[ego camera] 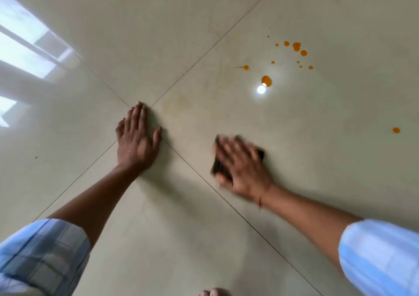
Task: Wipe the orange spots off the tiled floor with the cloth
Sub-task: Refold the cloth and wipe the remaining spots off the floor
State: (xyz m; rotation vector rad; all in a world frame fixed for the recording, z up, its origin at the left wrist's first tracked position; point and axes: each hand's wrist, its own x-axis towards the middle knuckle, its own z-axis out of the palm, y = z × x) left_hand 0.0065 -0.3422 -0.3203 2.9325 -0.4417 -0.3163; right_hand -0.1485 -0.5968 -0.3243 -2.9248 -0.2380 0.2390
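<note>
Several orange spots (296, 46) dot the glossy beige tiled floor (317, 159) at the upper right; the largest drop (266, 81) lies beside a bright light reflection, and a lone spot (396, 130) sits far right. My right hand (242, 166), blurred by motion, presses flat with spread fingers on a dark folded cloth (217, 166), whose edges show on both sides of the hand, well below the spots. My left hand (136, 141) rests flat on the floor where the tile joints cross, holding nothing. A faint yellowish smear (179, 105) marks the tile above the hands.
Dark grout lines cross diagonally under my left hand. A window's reflection (29, 52) glares at the upper left. Toes of a foot (214, 292) show at the bottom edge. Rolled pale blue sleeves cover both upper forearms.
</note>
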